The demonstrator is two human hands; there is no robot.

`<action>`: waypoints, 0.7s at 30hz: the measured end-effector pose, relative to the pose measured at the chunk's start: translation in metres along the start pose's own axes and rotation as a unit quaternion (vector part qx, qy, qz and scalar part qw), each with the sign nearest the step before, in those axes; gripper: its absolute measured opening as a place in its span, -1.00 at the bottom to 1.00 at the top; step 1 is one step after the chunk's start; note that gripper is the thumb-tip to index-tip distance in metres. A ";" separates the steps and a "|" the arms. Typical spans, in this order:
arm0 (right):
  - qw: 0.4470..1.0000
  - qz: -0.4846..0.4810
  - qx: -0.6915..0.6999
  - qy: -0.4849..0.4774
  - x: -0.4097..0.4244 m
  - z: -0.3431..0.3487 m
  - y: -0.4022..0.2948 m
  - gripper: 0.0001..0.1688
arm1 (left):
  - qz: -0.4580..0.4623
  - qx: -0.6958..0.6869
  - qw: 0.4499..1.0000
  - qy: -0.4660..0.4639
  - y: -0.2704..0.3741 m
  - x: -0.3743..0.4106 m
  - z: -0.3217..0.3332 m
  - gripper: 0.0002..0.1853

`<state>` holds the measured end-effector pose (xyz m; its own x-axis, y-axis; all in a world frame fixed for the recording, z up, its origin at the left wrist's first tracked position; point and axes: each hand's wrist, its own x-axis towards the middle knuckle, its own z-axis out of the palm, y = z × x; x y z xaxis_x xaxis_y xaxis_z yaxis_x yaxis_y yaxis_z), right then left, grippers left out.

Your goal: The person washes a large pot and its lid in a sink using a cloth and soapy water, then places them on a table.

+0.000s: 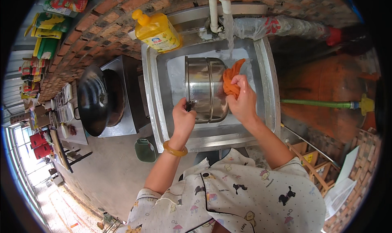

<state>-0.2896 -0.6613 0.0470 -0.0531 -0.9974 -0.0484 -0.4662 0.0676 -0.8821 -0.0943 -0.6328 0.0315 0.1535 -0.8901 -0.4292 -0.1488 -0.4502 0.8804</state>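
A shiny stainless steel pot (200, 79) lies tipped on its side above the metal sink (271, 79), its rim facing left and its base to the right. My left hand (183, 113) grips the pot by its dark side handle near the rim. In my right hand (244, 99) is a bunched orange cloth (232, 78), pressed against the outside of the pot's base. Water (229, 34) runs from the tap (226, 3) into the sink, just beyond the cloth. The pot's inside is turned out of sight.
A yellow pump bottle of dish soap (159, 32) stands at the sink's back left corner. Left of it, a black wok (93, 101) sits tilted on a stove (127, 95). A plastic-wrapped pipe (281, 26) runs behind the sink. On the right, a green hose (318, 103) crosses a large orange container (324, 76).
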 end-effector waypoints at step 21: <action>0.969 -0.117 -0.211 -0.051 0.066 0.051 0.032 -0.34 | -0.002 -0.033 0.998 -0.053 0.002 0.011 0.034 -0.64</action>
<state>-0.2632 -0.7264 -0.0078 0.1746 -0.9825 0.0652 -0.7760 -0.1781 -0.6051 -0.1262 -0.6456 0.0218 0.0499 -0.8928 -0.4477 -0.0828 -0.4504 0.8890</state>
